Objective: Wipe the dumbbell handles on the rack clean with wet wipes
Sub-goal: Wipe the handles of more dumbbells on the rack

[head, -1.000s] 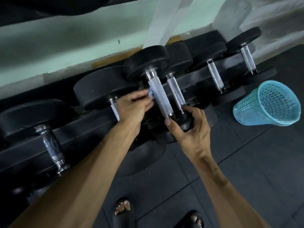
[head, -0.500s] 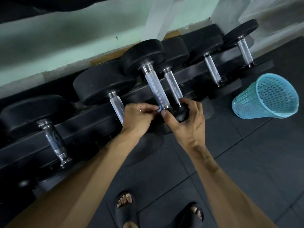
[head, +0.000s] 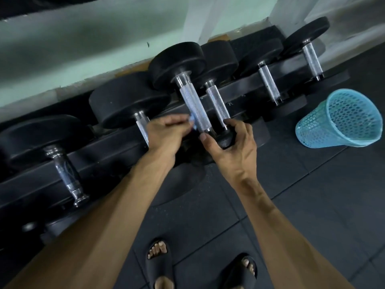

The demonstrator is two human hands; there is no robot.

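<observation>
Several black dumbbells lie in a row on a low black rack [head: 116, 151] along the wall. One dumbbell is tilted up, and its knurled steel handle [head: 192, 105] shows in the middle. My left hand [head: 164, 134] pinches a small pale blue wet wipe [head: 192, 122] against the lower left side of that handle. My right hand [head: 235, 142] grips the dumbbell's near black head [head: 226, 140], thumb by the handle's lower end. A second knurled handle [head: 217, 104] lies just to the right.
A light blue mesh waste basket [head: 341, 119] lies tilted on the dark rubber floor at the right. Further dumbbell handles [head: 268, 83] sit on the rack to the right, and another handle [head: 66, 174] at the left. My feet in black sandals [head: 158, 263] stand below.
My left hand with the wipe slid down the handle to its lower end, then came slightly back up. My right hand stayed on the near head.
</observation>
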